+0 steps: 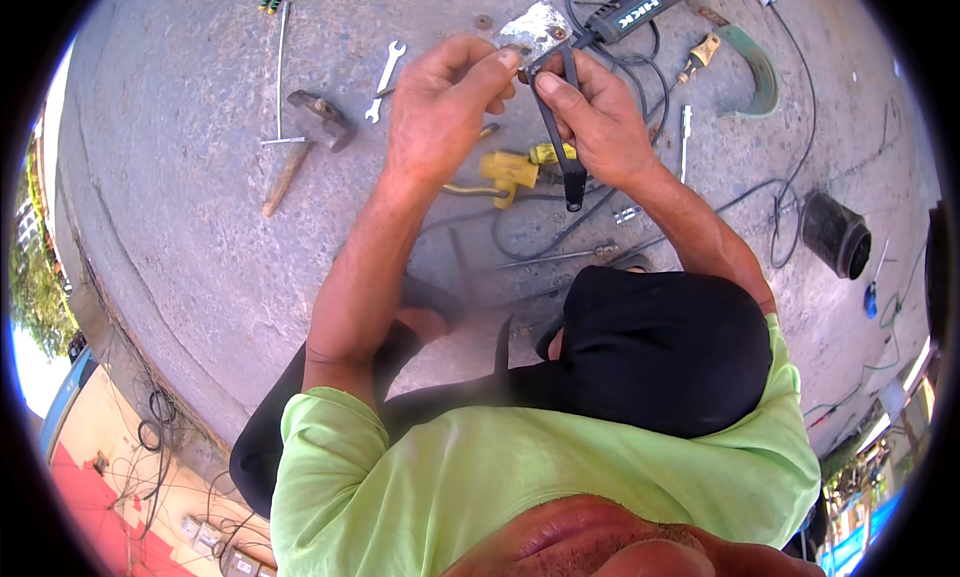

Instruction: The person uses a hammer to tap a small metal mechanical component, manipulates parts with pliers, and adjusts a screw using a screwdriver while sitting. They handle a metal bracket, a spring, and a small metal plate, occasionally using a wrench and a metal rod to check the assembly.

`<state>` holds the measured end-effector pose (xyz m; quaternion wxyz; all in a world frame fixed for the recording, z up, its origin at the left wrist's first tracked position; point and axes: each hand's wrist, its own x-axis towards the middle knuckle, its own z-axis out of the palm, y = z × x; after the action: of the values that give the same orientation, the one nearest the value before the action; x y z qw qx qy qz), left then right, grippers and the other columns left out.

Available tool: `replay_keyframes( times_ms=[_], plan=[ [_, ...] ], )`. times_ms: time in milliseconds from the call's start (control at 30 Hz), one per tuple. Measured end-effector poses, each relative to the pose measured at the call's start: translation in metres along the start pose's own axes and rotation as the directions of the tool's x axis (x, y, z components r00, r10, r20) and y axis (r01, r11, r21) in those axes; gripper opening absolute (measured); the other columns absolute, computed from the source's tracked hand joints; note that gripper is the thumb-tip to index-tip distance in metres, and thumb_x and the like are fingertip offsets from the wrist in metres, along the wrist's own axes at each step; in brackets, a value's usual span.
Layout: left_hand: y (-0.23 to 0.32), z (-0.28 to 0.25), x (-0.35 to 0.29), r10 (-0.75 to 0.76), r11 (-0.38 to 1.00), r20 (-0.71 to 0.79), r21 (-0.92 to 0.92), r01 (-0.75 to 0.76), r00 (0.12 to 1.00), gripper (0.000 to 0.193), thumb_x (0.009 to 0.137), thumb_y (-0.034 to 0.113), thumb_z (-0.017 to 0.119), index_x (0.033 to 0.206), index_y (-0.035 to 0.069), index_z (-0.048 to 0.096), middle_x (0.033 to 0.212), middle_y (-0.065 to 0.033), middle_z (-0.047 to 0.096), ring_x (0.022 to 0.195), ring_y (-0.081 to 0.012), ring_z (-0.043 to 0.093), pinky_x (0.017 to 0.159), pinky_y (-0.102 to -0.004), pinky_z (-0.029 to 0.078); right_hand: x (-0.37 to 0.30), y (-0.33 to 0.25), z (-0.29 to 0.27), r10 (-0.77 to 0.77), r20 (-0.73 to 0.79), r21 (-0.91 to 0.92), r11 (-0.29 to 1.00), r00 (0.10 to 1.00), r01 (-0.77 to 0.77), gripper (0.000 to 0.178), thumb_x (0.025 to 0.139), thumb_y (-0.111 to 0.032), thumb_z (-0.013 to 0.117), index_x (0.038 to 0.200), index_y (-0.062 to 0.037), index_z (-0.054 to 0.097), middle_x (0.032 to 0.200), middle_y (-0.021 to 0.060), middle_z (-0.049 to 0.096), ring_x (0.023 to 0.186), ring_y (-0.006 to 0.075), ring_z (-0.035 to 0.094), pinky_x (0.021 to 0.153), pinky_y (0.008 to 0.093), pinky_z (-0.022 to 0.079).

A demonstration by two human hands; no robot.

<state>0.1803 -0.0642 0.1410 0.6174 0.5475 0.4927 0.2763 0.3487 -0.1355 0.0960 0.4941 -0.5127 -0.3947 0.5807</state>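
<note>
Out in front of me, both hands are closed on a black metal bracket (549, 123) made of two narrow arms that meet at a rounded lower end. A bare silvery plate (533, 27) sits at the bracket's upper end; whether the two are joined is hidden by my fingers. My left hand (452, 102) pinches the plate's lower edge between thumb and forefinger. With the thumb lying along one arm, my right hand (600, 115) grips the bracket near its upper end. Behind the right hand lies a black corded power tool (648, 7) on the floor.
On the concrete floor at left lie a hammer (322, 124), an open-end wrench (386, 80) and a T-handled rod (281, 77). Below my hands is a yellow tool (508, 174) among cables. Rightward are a wooden-handled tool (700, 55), a green curved piece (762, 72) and a black cylinder (832, 232).
</note>
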Motion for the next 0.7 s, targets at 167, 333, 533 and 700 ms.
replay_keyframes(
  times_ms=[167, 333, 533, 700],
  plan=[
    [-0.003, -0.002, 0.001, -0.013, 0.999, 0.03, -0.047, 0.014, 0.999, 0.018, 0.098, 0.017, 0.067, 0.086, 0.004, 0.068, 0.076, -0.0029, 0.064, 0.071, -0.0106, 0.056, 0.069, -0.0263, 0.045, 0.0, 0.0, 0.0, 0.003, -0.005, -0.059, 0.998, 1.0, -0.003, 0.026, 0.102, -0.031, 0.059, 0.097, -0.0061, 0.065, 0.069, -0.0027, 0.054, 0.064, 0.0067, 0.049, 0.057, 0.0272, 0.041],
    [-0.007, -0.002, 0.001, -0.015, 0.995, 0.078, -0.098, 0.023, 0.997, 0.019, 0.098, 0.019, 0.067, 0.086, 0.004, 0.067, 0.074, -0.002, 0.062, 0.069, -0.0101, 0.054, 0.067, -0.0262, 0.043, -0.001, 0.005, -0.001, -0.063, -0.017, -0.139, 0.989, 0.998, 0.06, 0.026, 0.102, -0.029, 0.058, 0.1, -0.0042, 0.064, 0.077, 0.0012, 0.059, 0.073, 0.0107, 0.054, 0.067, 0.0305, 0.046],
    [-0.012, 0.0, -0.001, -0.017, 0.997, 0.083, -0.068, 0.022, 0.996, 0.02, 0.098, 0.02, 0.067, 0.086, 0.004, 0.067, 0.074, -0.0017, 0.062, 0.071, -0.0093, 0.053, 0.067, -0.025, 0.042, 0.004, 0.005, 0.001, -0.228, 0.003, -0.153, 0.962, 0.974, 0.226, 0.022, 0.106, -0.028, 0.056, 0.106, -0.0067, 0.062, 0.068, -0.0087, 0.047, 0.06, 0.0004, 0.039, 0.053, 0.021, 0.031],
    [-0.008, 0.001, -0.001, 0.005, 0.999, 0.067, -0.046, -0.002, 0.998, 0.022, 0.099, 0.022, 0.067, 0.086, 0.004, 0.067, 0.074, -0.0017, 0.063, 0.072, -0.0094, 0.054, 0.068, -0.0253, 0.043, 0.003, 0.005, -0.002, -0.158, 0.015, -0.151, 0.976, 0.987, 0.158, 0.023, 0.104, -0.028, 0.056, 0.102, -0.0064, 0.062, 0.071, -0.005, 0.051, 0.064, 0.0046, 0.044, 0.058, 0.0249, 0.036]
  ],
)
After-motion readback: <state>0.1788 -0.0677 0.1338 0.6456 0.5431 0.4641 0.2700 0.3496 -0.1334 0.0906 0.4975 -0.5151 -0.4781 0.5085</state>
